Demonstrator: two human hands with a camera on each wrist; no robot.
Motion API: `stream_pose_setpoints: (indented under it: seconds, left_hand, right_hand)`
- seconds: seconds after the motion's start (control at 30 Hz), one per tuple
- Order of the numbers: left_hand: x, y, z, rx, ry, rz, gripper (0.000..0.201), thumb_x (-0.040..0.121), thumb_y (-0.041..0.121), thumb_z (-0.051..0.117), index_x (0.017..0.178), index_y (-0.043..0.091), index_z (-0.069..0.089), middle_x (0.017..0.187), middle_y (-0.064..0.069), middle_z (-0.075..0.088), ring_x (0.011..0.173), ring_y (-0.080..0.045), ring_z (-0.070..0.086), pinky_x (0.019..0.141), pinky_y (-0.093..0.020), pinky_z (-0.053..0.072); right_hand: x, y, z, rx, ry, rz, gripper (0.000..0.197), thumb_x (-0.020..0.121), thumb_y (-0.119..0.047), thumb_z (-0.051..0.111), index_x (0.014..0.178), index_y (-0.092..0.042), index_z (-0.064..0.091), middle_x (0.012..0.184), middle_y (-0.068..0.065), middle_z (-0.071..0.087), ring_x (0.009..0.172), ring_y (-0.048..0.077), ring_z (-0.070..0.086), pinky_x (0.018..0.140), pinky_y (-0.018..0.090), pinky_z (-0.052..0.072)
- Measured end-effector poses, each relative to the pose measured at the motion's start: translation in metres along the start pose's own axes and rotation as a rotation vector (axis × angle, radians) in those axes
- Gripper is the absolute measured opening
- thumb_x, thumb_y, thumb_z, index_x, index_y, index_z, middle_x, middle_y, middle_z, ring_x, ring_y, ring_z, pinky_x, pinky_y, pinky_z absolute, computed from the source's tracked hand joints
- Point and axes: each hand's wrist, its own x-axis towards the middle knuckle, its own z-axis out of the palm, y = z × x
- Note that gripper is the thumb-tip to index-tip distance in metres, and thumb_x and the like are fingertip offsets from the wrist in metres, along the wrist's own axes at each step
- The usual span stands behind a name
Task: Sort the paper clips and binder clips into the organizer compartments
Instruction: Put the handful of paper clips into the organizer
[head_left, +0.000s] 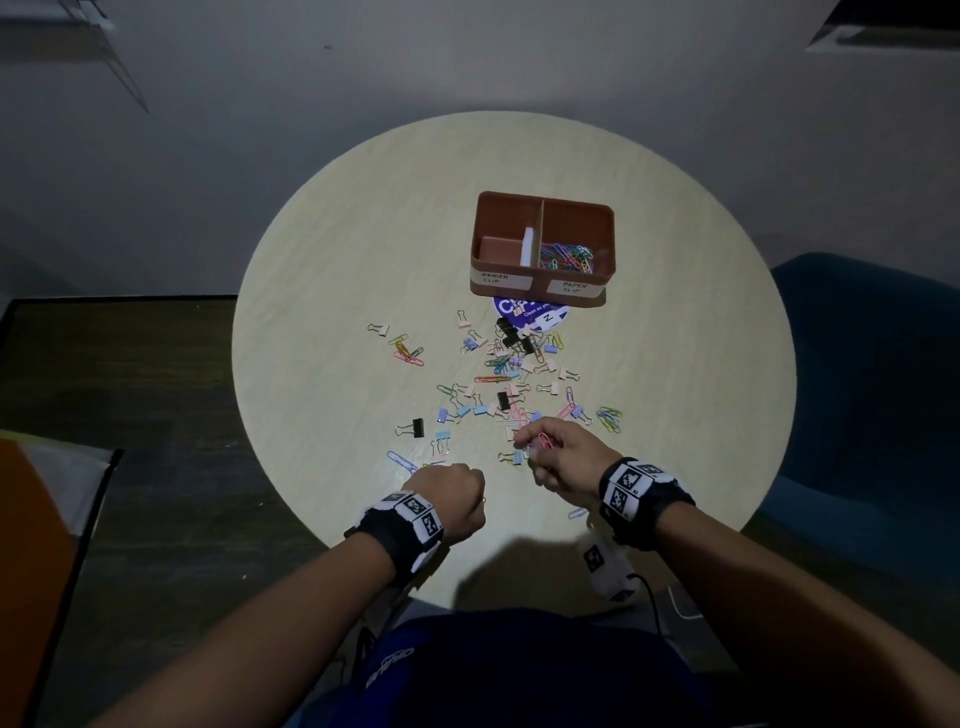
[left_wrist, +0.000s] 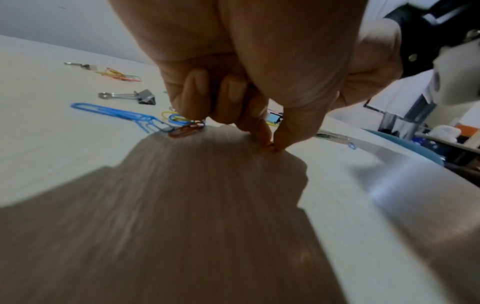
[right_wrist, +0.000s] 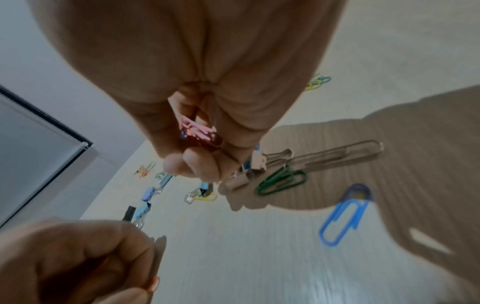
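A brown two-part organizer (head_left: 612, 235) stands at the far middle of the round table (head_left: 363, 260). Its right part, labelled PAPER CLIP, holds coloured paper clips (head_left: 566, 257); the BINDER CLIP part looks bare. Mixed paper and binder clips (head_left: 509, 374) lie scattered in front of it. My right hand (head_left: 530, 447) holds a bunch of pink and red paper clips (right_wrist: 200, 131) in curled fingers, its fingertips (right_wrist: 207, 170) just above a pale binder clip (right_wrist: 257, 161). My left hand (head_left: 457, 493) is curled, with thumb and forefinger pinching an orange paper clip (left_wrist: 270, 146) at the table top.
A round purple sticker (head_left: 530, 314) lies under the organizer's front edge. A blue chair (head_left: 857, 389) stands to the right, a dark surface (head_left: 130, 364) to the left. Near my hands lie blue (right_wrist: 342, 218), green (right_wrist: 281, 182) and silver (right_wrist: 337, 155) paper clips and a black binder clip (left_wrist: 145, 97).
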Motion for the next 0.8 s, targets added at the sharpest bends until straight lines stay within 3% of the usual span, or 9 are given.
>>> stream_pose_setpoints:
  seconds: [0.13, 0.23, 0.33, 0.43, 0.5, 0.57, 0.7, 0.8]
  left_hand:
    - [0.002, 0.001, -0.006, -0.046, -0.026, -0.016, 0.021, 0.088, 0.032, 0.042, 0.090, 0.014, 0.052, 0.090, -0.009, 0.062, 0.075, -0.031, 0.061, 0.059, -0.033, 0.044]
    - [0.009, 0.003, -0.023, -0.386, 0.053, -0.155, 0.018, 0.079, 0.032, 0.045, 0.080, 0.016, 0.050, 0.077, -0.005, 0.059, 0.066, -0.024, 0.056, 0.054, -0.030, 0.041]
    - [0.025, 0.005, -0.053, -0.707, 0.153, -0.249, 0.021, 0.067, 0.034, 0.052, 0.074, 0.014, 0.053, 0.074, -0.005, 0.064, 0.063, -0.020, 0.057, 0.055, -0.033, 0.049]
    - [0.046, 0.003, -0.089, -0.869, 0.173, -0.231, 0.016, 0.080, 0.026, 0.060, 0.078, 0.011, 0.055, 0.077, -0.006, 0.067, 0.064, -0.019, 0.061, 0.062, -0.034, 0.054]
    - [0.065, -0.001, -0.112, -0.981, 0.189, -0.235, 0.011, 0.087, 0.019, 0.062, 0.080, 0.015, 0.055, 0.070, -0.004, 0.068, 0.053, -0.013, 0.059, 0.055, -0.026, 0.051]
    - [0.085, -0.003, -0.138, -1.007, 0.202, -0.250, 0.007, 0.089, 0.016, 0.063, 0.086, 0.016, 0.057, 0.068, -0.001, 0.068, 0.048, -0.010, 0.057, 0.048, -0.020, 0.045]
    - [0.124, -0.002, -0.192, -0.910, 0.218, -0.237, 0.007, 0.095, 0.017, 0.058, 0.098, 0.013, 0.062, 0.069, 0.003, 0.070, 0.050, -0.006, 0.062, 0.042, -0.017, 0.042]
    - [0.152, -0.001, -0.231, -0.691, 0.292, -0.225, 0.019, 0.097, 0.024, 0.055, 0.098, 0.012, 0.069, 0.087, -0.001, 0.071, 0.073, -0.017, 0.067, 0.060, -0.024, 0.049]
  right_hand:
    - [0.003, -0.003, -0.011, 0.045, 0.032, 0.006, 0.027, 0.096, 0.004, 0.038, 0.097, -0.003, 0.065, 0.052, 0.008, 0.048, 0.044, 0.019, 0.037, 0.050, 0.029, 0.026]
    - [0.004, -0.017, -0.019, 0.039, 0.104, -0.016, 0.028, 0.094, 0.008, 0.038, 0.093, -0.004, 0.063, 0.066, 0.011, 0.057, 0.047, 0.018, 0.048, 0.044, 0.026, 0.032]
    - [0.006, -0.038, -0.034, 0.057, 0.152, -0.035, 0.024, 0.096, 0.006, 0.039, 0.101, -0.003, 0.060, 0.074, 0.011, 0.063, 0.053, 0.020, 0.054, 0.047, 0.029, 0.036]
    - [0.014, -0.060, -0.054, 0.132, 0.194, -0.019, 0.020, 0.097, 0.001, 0.044, 0.107, -0.004, 0.060, 0.079, 0.011, 0.068, 0.052, 0.019, 0.056, 0.051, 0.030, 0.043]
    - [0.021, -0.078, -0.067, 0.188, 0.195, -0.012, 0.017, 0.098, -0.001, 0.046, 0.108, -0.005, 0.059, 0.086, 0.013, 0.068, 0.057, 0.022, 0.058, 0.056, 0.034, 0.048]
    - [0.029, -0.098, -0.080, 0.185, 0.203, -0.017, 0.018, 0.098, 0.002, 0.043, 0.111, -0.003, 0.055, 0.091, 0.017, 0.064, 0.062, 0.025, 0.060, 0.058, 0.035, 0.050]
    - [0.043, -0.139, -0.104, 0.015, 0.270, -0.030, 0.022, 0.097, 0.004, 0.038, 0.115, -0.003, 0.049, 0.095, 0.018, 0.061, 0.064, 0.024, 0.060, 0.049, 0.026, 0.051]
    - [0.060, -0.169, -0.122, -0.030, 0.327, -0.085, 0.028, 0.096, 0.004, 0.039, 0.120, -0.005, 0.049, 0.091, 0.014, 0.064, 0.062, 0.019, 0.058, 0.053, 0.027, 0.051]
